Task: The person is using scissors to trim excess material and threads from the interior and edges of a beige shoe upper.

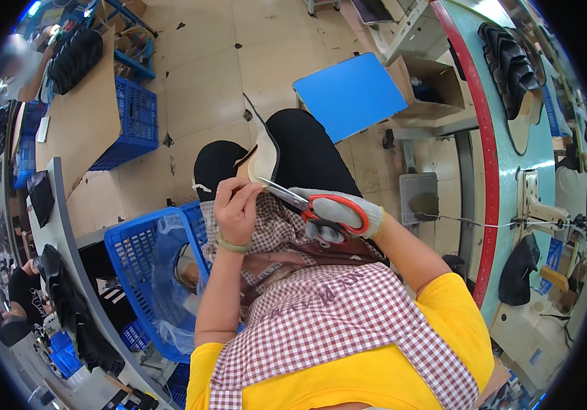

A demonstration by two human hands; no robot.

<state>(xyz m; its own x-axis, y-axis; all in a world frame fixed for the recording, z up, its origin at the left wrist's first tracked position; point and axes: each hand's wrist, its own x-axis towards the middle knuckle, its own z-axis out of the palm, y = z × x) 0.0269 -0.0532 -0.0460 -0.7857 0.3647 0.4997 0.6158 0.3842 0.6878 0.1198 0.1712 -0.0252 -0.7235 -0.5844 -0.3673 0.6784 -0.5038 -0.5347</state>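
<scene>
Above my lap, my left hand (237, 205) is closed with its fingertips pinching the lower end of a shoe upper piece (264, 158), cream inside with a dark edge. The piece points away from me, with a narrow strip at its far end. My right hand (341, 213), in a grey knit glove, grips scissors (285, 194) with red and black handles. Their blades reach left to the lower end of the piece, close to my left fingertips. Whether the blades are cutting material there is too small to tell.
A blue basket (146, 242) with a plastic bag stands left of my lap. Ahead lies a blue board (351, 92) beside a cardboard box (430, 85). At right, a red-edged green workbench (488, 184) carries a sewing machine (536, 205) and black shoe pieces (509, 65). Other people sit at far left.
</scene>
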